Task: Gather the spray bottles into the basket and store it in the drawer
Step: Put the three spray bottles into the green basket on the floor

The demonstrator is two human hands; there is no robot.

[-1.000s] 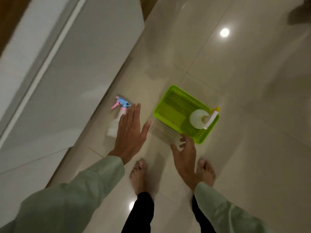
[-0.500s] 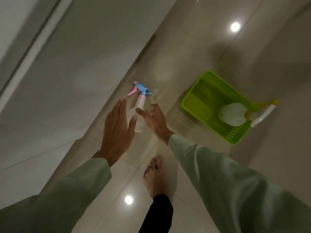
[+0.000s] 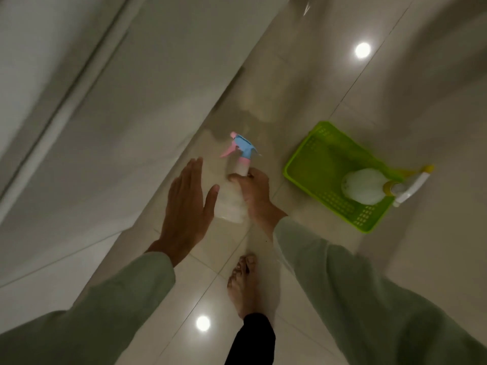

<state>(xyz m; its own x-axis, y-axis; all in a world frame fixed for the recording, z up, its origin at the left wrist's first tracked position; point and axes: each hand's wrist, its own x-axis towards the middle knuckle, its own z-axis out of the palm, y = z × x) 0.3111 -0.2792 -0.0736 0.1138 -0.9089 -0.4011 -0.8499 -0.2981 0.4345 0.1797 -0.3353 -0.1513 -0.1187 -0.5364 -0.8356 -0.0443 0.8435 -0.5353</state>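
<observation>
A clear spray bottle [image 3: 235, 198] with a blue and pink trigger head stands on the tiled floor. My right hand [image 3: 255, 196] wraps around its neck and right side. My left hand [image 3: 187, 206] hovers flat, fingers spread, just left of the bottle without touching it. To the right, a lime-green perforated basket [image 3: 316, 164] sits on the floor. A white round spray bottle [image 3: 365, 188] with a yellow and white nozzle lies in its near right corner, nozzle poking over the rim.
A tall pale cabinet front [image 3: 110, 106] runs along the left, close to the bottle. My bare foot [image 3: 243, 283] stands just below my hands. Glossy tiles reflect ceiling lights.
My right hand crossed from the basket's edge to the clear bottle and closed on it. My left hand stayed beside the bottle. The view swung so the basket sits further right.
</observation>
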